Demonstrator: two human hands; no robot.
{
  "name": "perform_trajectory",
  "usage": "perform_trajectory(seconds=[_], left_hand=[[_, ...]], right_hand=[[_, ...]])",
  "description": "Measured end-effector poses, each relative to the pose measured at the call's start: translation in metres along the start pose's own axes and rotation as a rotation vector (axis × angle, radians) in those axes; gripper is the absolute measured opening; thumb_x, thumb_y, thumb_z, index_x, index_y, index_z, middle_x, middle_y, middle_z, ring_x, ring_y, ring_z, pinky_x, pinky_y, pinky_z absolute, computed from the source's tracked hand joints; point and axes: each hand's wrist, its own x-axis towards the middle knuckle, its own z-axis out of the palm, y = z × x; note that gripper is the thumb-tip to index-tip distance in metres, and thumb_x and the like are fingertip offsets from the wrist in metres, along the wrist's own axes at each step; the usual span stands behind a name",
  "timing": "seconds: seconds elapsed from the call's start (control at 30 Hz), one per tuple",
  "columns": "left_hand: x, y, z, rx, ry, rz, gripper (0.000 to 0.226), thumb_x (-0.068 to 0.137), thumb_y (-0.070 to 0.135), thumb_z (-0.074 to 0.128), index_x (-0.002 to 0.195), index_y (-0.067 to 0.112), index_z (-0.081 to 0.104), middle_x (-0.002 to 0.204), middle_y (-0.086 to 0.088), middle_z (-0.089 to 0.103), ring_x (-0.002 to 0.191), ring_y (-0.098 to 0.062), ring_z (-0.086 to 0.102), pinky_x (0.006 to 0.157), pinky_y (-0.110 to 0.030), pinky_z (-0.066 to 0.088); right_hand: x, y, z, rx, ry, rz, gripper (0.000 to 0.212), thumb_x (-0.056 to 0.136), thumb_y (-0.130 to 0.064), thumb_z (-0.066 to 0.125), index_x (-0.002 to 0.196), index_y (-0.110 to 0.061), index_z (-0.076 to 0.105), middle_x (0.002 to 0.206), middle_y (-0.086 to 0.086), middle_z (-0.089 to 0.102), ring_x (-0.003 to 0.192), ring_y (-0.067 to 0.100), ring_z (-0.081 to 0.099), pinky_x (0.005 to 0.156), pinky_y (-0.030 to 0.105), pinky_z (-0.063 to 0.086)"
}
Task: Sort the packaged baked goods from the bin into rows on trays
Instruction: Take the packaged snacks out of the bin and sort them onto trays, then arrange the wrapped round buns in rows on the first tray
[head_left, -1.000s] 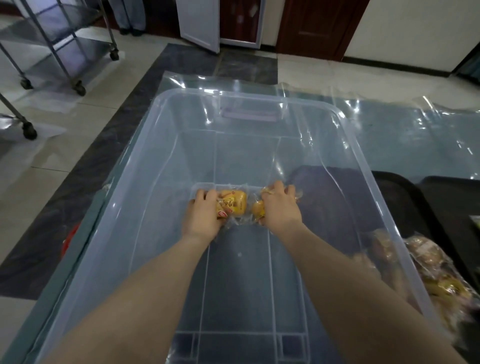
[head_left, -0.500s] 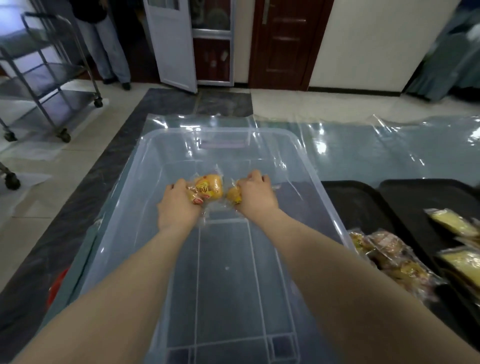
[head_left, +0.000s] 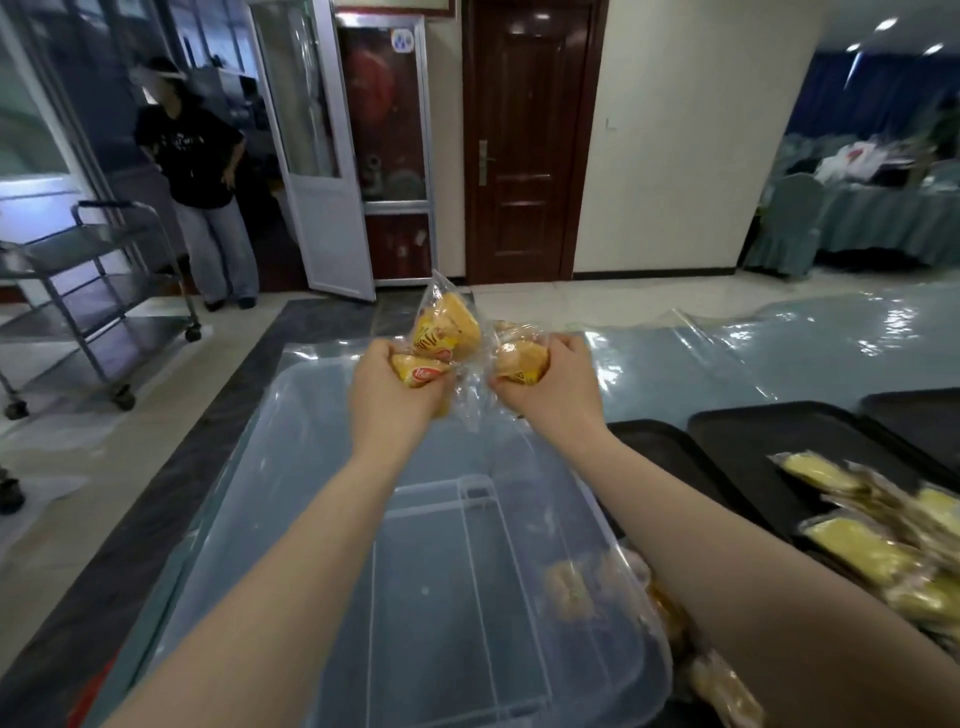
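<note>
At the center of the frame my left hand (head_left: 390, 387) grips two yellow packaged cakes (head_left: 441, 332), my right hand (head_left: 550, 382) grips another cake (head_left: 521, 358), both above the clear bin (head_left: 291, 467). The black trays (head_left: 753, 436) lie at the right.

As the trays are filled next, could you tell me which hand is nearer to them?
Right. The right hand is raised just left of the black trays; the left hand is farther left, above the bin.

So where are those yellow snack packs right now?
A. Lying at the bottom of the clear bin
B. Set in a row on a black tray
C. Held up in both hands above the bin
C: the left hand and right hand each grip packs above the bin.
</note>
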Motion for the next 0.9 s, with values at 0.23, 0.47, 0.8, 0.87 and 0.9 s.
perform_trajectory(seconds=[0.23, 0.47, 0.8, 0.87, 0.9], left_hand=[[-0.042, 0.038, 0.054, 0.087, -0.103, 0.088, 0.041, 0.064, 0.033, 0.084, 0.084, 0.032, 0.048, 0.088, 0.008, 0.062, 0.08, -0.011, 0.061, 0.072, -0.042, 0.055], [-0.086, 0.066, 0.156, 0.2, -0.203, 0.114, 0.038, 0.065, 0.036, 0.082, 0.079, 0.032, 0.047, 0.083, 0.008, 0.06, 0.074, -0.007, 0.058, 0.058, -0.025, 0.045], [-0.148, 0.03, 0.27, 0.439, -0.391, -0.051, 0.036, 0.062, 0.042, 0.079, 0.083, 0.03, 0.052, 0.082, 0.009, 0.059, 0.074, -0.009, 0.058, 0.064, -0.031, 0.049], [-0.161, 0.013, 0.283, 0.458, -0.399, -0.114, 0.036, 0.063, 0.043, 0.079, 0.085, 0.032, 0.052, 0.086, 0.008, 0.058, 0.075, -0.008, 0.057, 0.064, -0.03, 0.049], [-0.167, 0.004, 0.288, 0.479, -0.399, -0.143, 0.037, 0.064, 0.043, 0.079, 0.087, 0.032, 0.052, 0.09, 0.008, 0.058, 0.076, -0.007, 0.057, 0.065, -0.028, 0.048]], right_hand=[[-0.01, 0.044, -0.076, 0.1, -0.009, -0.016, 0.044, 0.066, -0.04, 0.084, 0.092, -0.043, 0.049, 0.114, -0.012, 0.042, 0.094, 0.001, 0.049, 0.078, 0.017, 0.043], [-0.011, 0.135, -0.157, 0.138, -0.085, 0.038, 0.039, 0.067, -0.042, 0.081, 0.087, -0.047, 0.048, 0.106, -0.018, 0.043, 0.087, -0.003, 0.052, 0.064, 0.012, 0.042], [-0.031, 0.281, -0.213, 0.01, -0.327, 0.161, 0.045, 0.067, -0.046, 0.08, 0.104, -0.038, 0.054, 0.111, -0.018, 0.038, 0.092, -0.006, 0.044, 0.069, 0.007, 0.03], [-0.038, 0.301, -0.213, -0.018, -0.392, 0.18, 0.049, 0.07, -0.047, 0.077, 0.111, -0.035, 0.054, 0.122, -0.012, 0.042, 0.098, 0.0, 0.047, 0.075, 0.011, 0.037], [-0.042, 0.31, -0.213, -0.009, -0.447, 0.182, 0.054, 0.071, -0.049, 0.076, 0.118, -0.036, 0.051, 0.128, -0.011, 0.044, 0.103, 0.002, 0.048, 0.08, 0.017, 0.043]])
